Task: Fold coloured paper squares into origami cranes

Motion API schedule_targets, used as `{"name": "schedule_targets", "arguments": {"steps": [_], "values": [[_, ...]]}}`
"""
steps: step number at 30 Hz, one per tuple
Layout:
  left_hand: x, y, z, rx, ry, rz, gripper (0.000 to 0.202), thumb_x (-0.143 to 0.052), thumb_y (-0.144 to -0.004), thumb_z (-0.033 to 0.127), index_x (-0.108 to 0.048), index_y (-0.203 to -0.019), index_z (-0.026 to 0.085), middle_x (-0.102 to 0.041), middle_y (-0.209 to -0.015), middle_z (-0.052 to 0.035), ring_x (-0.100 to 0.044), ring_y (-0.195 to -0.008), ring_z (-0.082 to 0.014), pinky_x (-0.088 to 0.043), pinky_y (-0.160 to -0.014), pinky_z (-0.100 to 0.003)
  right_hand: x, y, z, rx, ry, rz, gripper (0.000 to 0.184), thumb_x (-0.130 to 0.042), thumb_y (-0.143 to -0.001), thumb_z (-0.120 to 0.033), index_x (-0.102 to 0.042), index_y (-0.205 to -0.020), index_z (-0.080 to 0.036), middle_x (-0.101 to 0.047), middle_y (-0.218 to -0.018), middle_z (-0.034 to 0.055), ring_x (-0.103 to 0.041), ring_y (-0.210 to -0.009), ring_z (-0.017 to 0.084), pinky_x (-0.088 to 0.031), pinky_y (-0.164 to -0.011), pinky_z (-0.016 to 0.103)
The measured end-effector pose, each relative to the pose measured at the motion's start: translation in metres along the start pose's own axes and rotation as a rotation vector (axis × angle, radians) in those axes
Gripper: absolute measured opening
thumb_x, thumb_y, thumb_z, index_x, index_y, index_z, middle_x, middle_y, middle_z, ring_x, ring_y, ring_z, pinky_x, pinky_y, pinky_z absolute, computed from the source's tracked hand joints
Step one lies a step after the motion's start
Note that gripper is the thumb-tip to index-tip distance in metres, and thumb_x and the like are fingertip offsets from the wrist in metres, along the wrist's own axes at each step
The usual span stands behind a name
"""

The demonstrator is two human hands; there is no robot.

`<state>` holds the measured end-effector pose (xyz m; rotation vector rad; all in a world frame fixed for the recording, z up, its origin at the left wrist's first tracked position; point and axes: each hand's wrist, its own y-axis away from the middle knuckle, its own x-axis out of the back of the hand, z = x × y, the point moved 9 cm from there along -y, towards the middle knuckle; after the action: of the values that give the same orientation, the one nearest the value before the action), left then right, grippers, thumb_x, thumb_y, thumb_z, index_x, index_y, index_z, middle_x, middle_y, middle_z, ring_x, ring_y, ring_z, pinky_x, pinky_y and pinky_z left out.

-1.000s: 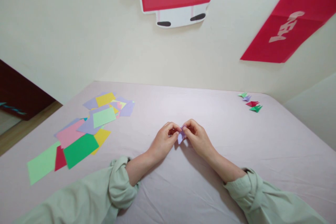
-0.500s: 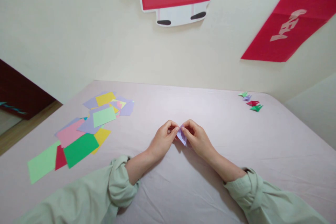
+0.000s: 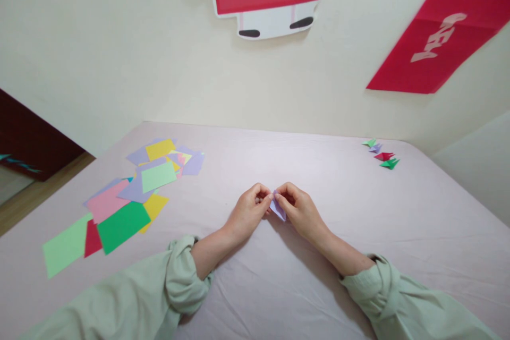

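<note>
A small folded piece of purple paper point(image 3: 279, 211) is pinched between my two hands, above the middle of the table. My left hand point(image 3: 252, 209) grips its upper left edge with thumb and forefinger. My right hand point(image 3: 299, 207) has thumb and fingers closed on its upper right side. The paper's lower part points down as a narrow tip, while its top is partly hidden by my fingertips.
Loose sheets of coloured paper, such as a green sheet point(image 3: 124, 227) and a pink sheet point(image 3: 107, 202), overlap on the left. Several small folded paper figures, one of them red point(image 3: 384, 156), stand at the far right of the cloth-covered table point(image 3: 247, 154). Behind is the wall point(image 3: 255, 85).
The purple paper has turned slightly, its lower tip moving a little to the right. Both hands keep their pinch in nearly the same place.
</note>
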<state>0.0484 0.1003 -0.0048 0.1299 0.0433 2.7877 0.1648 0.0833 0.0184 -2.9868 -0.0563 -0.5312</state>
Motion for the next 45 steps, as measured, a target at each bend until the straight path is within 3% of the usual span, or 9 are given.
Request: {"name": "schedule_targets", "arguments": {"steps": [9, 16, 23, 30, 35, 40, 45], "values": [[0.001, 0.000, 0.000, -0.019, -0.016, 0.017, 0.017, -0.054, -0.088, 0.033, -0.051, -0.080, 0.017, -0.053, -0.071, 0.0039, -0.054, -0.060, -0.0083, -0.045, -0.056, -0.019, -0.005, 0.000, 0.001, -0.006, -0.033, -0.034, 0.014, -0.054, -0.088, -0.031, -0.057, -0.082, -0.019, -0.057, -0.071, -0.0016, -0.052, -0.063, 0.013, -0.040, -0.058, 0.025], [0.003, 0.000, 0.002, -0.037, -0.032, 0.013, 0.018, -0.054, -0.088, 0.035, -0.052, -0.083, 0.018, -0.053, -0.070, 0.0039, -0.050, -0.053, -0.0076, -0.041, -0.047, -0.018, -0.007, 0.000, 0.005, -0.027, -0.025, -0.044, 0.016, -0.054, -0.087, -0.032, -0.053, -0.078, -0.019, -0.053, -0.067, -0.0028, -0.049, -0.060, 0.012, -0.037, -0.055, 0.024], [0.002, -0.003, 0.003, -0.043, 0.025, -0.042, 0.018, -0.057, -0.086, 0.034, -0.051, -0.082, 0.018, -0.050, -0.068, 0.0048, -0.047, -0.052, -0.0067, -0.039, -0.044, -0.017, -0.009, 0.001, 0.006, -0.025, -0.025, -0.099, 0.016, -0.052, -0.088, -0.032, -0.055, -0.079, -0.019, -0.052, -0.067, -0.0030, -0.047, -0.061, 0.012, -0.036, -0.056, 0.024], [-0.002, -0.006, 0.000, 0.026, 0.073, -0.188, 0.025, -0.063, -0.083, 0.039, -0.052, -0.082, 0.017, -0.050, -0.065, 0.0049, -0.048, -0.050, -0.0069, -0.040, -0.043, -0.017, -0.011, 0.002, 0.008, -0.016, -0.027, -0.147, 0.016, -0.054, -0.088, -0.032, -0.057, -0.080, -0.018, -0.054, -0.069, -0.0025, -0.047, -0.062, 0.012, -0.035, -0.057, 0.024], [0.001, -0.004, 0.003, 0.053, 0.080, -0.144, 0.028, -0.059, -0.084, 0.042, -0.050, -0.076, 0.017, -0.049, -0.060, 0.0053, -0.045, -0.047, -0.0059, -0.038, -0.042, -0.016, -0.013, 0.003, 0.005, -0.010, -0.016, -0.171, 0.015, -0.053, -0.089, -0.030, -0.058, -0.081, -0.018, -0.055, -0.070, -0.0020, -0.047, -0.064, 0.012, -0.036, -0.059, 0.024], [0.005, -0.005, 0.000, 0.069, 0.096, -0.057, 0.033, -0.052, -0.087, 0.050, -0.051, -0.081, 0.017, -0.053, -0.062, 0.0037, -0.051, -0.048, -0.0080, -0.041, -0.044, -0.018, -0.004, 0.000, 0.007, -0.021, -0.033, -0.073, 0.015, -0.054, -0.088, -0.031, -0.056, -0.080, -0.019, -0.053, -0.067, -0.0029, -0.046, -0.060, 0.012, -0.036, -0.057, 0.025], [-0.006, -0.002, 0.000, 0.060, 0.024, -0.137, 0.029, -0.060, -0.083, 0.045, -0.049, -0.083, 0.018, -0.053, -0.059, 0.0052, -0.051, -0.049, -0.0087, -0.041, -0.045, -0.019, 0.005, -0.002, 0.001, 0.022, -0.079, 0.031, 0.017, -0.055, -0.088, -0.034, -0.056, -0.080, -0.019, -0.055, -0.071, -0.0015, -0.051, -0.065, 0.013, -0.040, -0.060, 0.026]]}}
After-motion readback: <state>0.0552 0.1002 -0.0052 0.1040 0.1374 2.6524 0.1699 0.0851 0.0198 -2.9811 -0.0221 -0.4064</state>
